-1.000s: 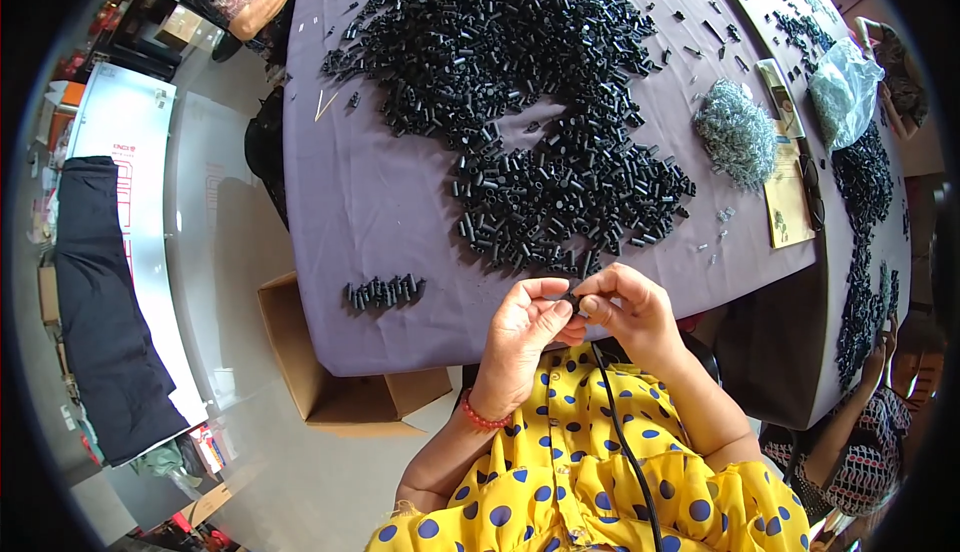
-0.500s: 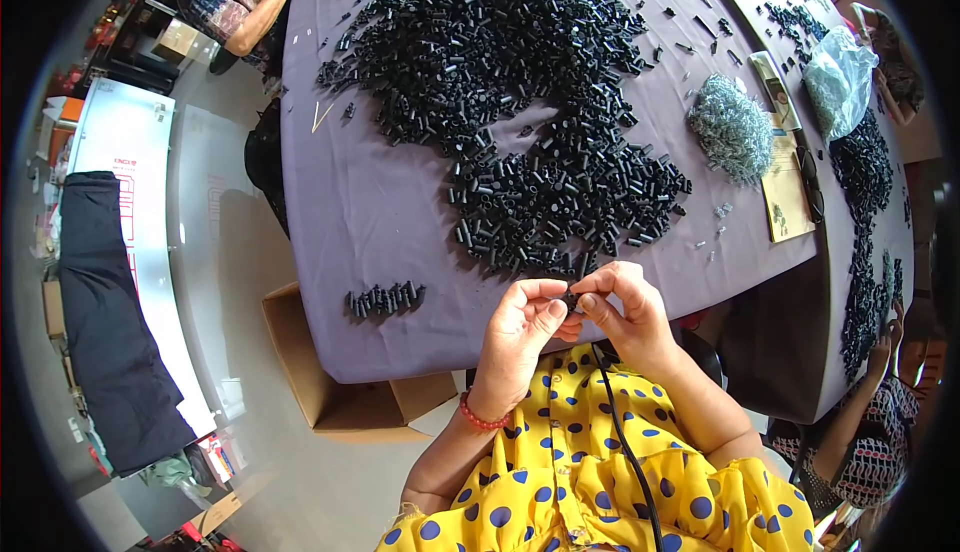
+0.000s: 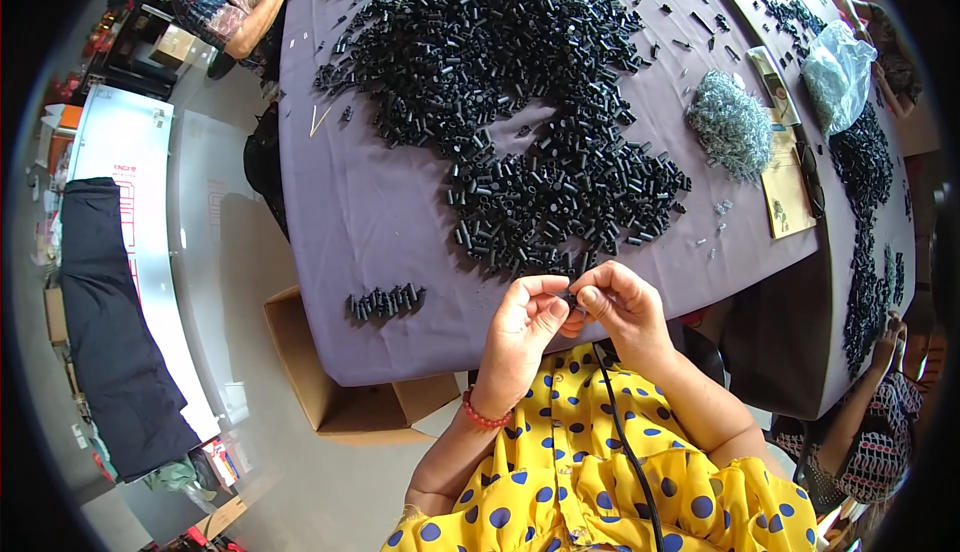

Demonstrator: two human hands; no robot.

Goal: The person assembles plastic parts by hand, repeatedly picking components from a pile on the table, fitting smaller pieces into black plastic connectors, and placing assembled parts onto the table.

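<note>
Pinched between the thumb and forefinger of each hand, a small black piece [image 3: 571, 299] sits just where the fingertips of the left hand [image 3: 524, 318] and the right hand [image 3: 628, 314] meet; both grips are closed on it, perhaps because something so little needs steadying from two sides. Fingers cover most of it, so I cannot tell its full shape. It is held close to the body, by the near edge of the table, presumably where the eyes can follow fine work. Just beyond the fingertips spreads a big heap of black pieces [image 3: 500, 82], near enough, I would judge, to be picked from without leaning. Off to the left, a short row of black pieces [image 3: 386, 301] lies apart on the purple cloth [image 3: 350, 202], side by side, as if to keep them from mixing with the heap. Over on the right, a mound of clear bits [image 3: 733, 130] has its own spot, likely for the same reason, with a yellow card [image 3: 790, 197] and dark glasses [image 3: 810, 180] beside it, out of the hands' way. Below the table's left corner stands an open cardboard box [image 3: 302, 377].
</note>
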